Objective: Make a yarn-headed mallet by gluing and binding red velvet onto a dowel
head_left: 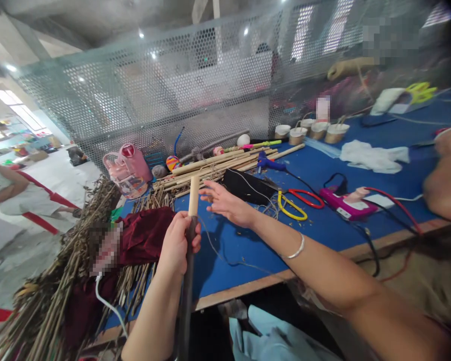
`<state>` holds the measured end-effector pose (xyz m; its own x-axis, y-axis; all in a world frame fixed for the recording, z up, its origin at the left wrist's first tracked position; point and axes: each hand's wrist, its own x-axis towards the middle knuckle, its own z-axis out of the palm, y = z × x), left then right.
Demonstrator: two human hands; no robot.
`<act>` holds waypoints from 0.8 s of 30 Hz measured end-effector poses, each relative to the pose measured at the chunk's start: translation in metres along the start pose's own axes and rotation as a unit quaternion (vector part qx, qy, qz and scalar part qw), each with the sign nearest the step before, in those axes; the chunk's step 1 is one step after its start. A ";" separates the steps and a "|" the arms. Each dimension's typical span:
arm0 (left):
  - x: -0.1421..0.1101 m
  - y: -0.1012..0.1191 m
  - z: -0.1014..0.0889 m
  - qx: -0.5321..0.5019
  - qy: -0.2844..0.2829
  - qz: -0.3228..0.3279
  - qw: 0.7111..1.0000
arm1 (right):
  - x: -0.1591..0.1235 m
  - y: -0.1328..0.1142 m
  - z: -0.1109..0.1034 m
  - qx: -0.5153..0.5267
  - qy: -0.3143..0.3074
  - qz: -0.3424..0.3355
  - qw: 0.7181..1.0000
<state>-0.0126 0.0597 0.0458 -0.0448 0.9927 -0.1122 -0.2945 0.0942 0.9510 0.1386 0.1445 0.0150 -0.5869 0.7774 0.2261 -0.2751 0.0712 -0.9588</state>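
Observation:
My left hand is closed around an upright stick whose pale wooden tip rises above my fist while its darker part runs down toward my lap. My right hand reaches out over the blue table with its fingers spread and nothing in them, just right of the stick's tip. A silver bangle sits on that wrist. Beyond the fingers lie a bundle of wooden sticks and a black cloth. A thin string trails across the table below my right forearm.
Yellow and red scissors, a blue glue gun, a pink device, small cups and a white cloth lie on the table. Dry twigs and maroon fabric pile at left. Perforated metal screen behind. Another person's arm at right.

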 end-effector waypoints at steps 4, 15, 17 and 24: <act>-0.001 -0.004 0.005 0.049 0.043 0.025 0.998 | -0.012 -0.007 0.020 0.049 -0.091 0.071 0.992; -0.007 0.000 -0.005 -0.029 -0.033 0.004 0.999 | -0.017 -0.016 0.028 0.021 0.000 0.081 0.996; -0.009 -0.001 -0.010 -0.082 -0.090 -0.010 0.993 | -0.015 -0.014 0.032 -0.002 0.007 0.055 0.998; -0.012 -0.014 -0.023 -0.096 -0.086 0.005 0.992 | -0.004 -0.005 0.037 0.039 -0.013 0.054 0.998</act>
<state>-0.0299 0.0445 0.0277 0.1102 0.9932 -0.0364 -0.4715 0.0845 0.8778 0.1145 0.1183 0.0256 -0.6360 0.7612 0.1270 -0.2666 -0.0623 -0.9618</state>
